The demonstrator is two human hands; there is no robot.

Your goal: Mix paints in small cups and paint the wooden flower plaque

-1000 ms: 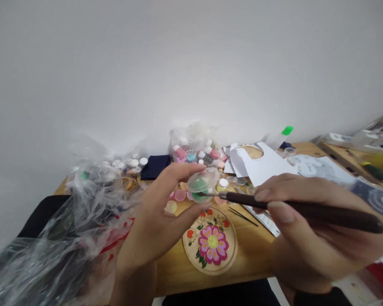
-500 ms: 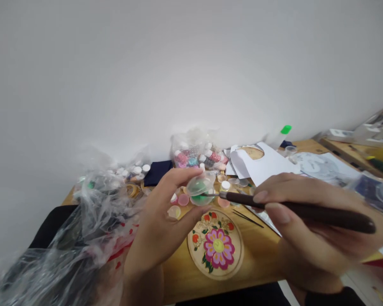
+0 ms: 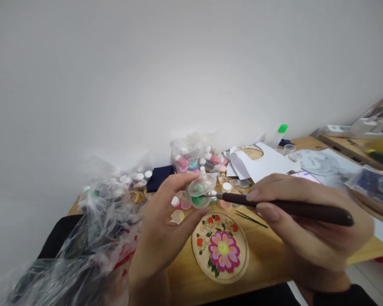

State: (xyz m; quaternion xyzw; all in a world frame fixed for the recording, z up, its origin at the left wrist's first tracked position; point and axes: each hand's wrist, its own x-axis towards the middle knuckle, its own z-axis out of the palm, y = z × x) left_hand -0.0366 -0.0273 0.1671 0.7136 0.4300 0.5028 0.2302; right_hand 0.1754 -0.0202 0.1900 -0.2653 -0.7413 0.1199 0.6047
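My left hand (image 3: 161, 229) pinches a small clear pot of green paint (image 3: 200, 192) between thumb and fingers, its lid flipped open. My right hand (image 3: 309, 229) grips a dark brown brush (image 3: 287, 207), and the brush tip reaches into the pot. Below both hands a round wooden disc (image 3: 221, 246) lies on the wooden table (image 3: 261, 263). It bears a painted pink flower with a yellow centre, red flowers and green leaves.
Crumpled clear plastic bags (image 3: 92, 238) fill the left. Several small paint pots (image 3: 181, 204) sit behind the disc, and a bag of pots (image 3: 194, 157) leans at the wall. White papers (image 3: 264, 163), a green-capped bottle (image 3: 281, 131) and two thin brushes (image 3: 252, 220) lie right.
The view has drifted, so the disc and table sit further right and lower. Both hands keep their hold, with the brush tip staying in the green pot.
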